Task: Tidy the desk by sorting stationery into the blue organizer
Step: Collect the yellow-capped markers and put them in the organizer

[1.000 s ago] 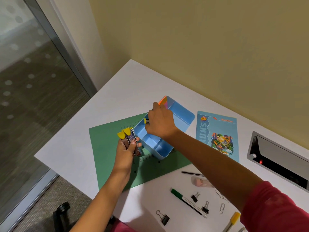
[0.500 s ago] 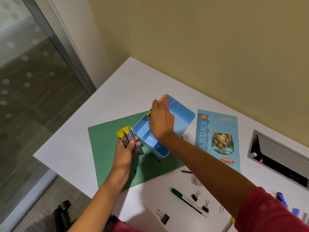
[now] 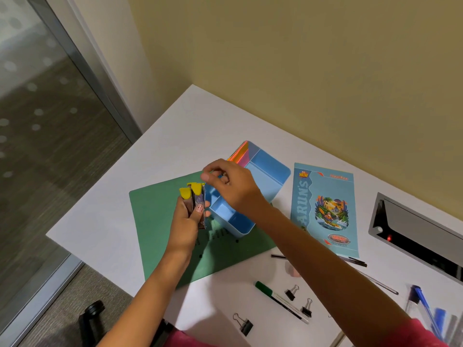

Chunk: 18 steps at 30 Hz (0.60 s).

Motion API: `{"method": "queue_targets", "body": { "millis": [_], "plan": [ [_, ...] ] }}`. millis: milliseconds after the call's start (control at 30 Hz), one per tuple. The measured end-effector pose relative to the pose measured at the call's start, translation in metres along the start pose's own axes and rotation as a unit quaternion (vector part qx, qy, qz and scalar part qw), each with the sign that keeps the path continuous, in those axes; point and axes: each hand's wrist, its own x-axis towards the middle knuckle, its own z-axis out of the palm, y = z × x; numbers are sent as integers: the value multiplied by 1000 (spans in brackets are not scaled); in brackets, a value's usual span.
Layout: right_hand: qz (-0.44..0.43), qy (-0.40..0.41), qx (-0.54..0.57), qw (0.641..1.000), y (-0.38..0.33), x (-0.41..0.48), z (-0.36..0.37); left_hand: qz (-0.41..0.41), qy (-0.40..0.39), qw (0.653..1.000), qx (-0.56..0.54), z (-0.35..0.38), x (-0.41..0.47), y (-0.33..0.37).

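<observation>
Left hand was wrapped round a few small boxes w/ yellow tabs, held upright just beside the blue organizer, which sat on the green mat. Right hand hovered over the organizer's near compartments, fingers curled in; couldn't tell if it pinched anything. Green marker & binder clips lay on the desk, well apart from it.
</observation>
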Motion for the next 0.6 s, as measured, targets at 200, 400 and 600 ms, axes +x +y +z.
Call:
{"method": "queue_targets", "body": {
  "millis": [200, 400, 600],
  "plan": [
    [47, -29, 10, 998, 2, -10, -3, 42, -39, 998, 36, 2, 2, 2],
    [98, -84, 70, 989, 6, 3, -24, 41, 11, 997, 57, 1, 2, 0],
    [56, -41, 20, 997, 9, 23, -52, 12, 7, 998, 67, 1, 5, 10]
  ]
}}
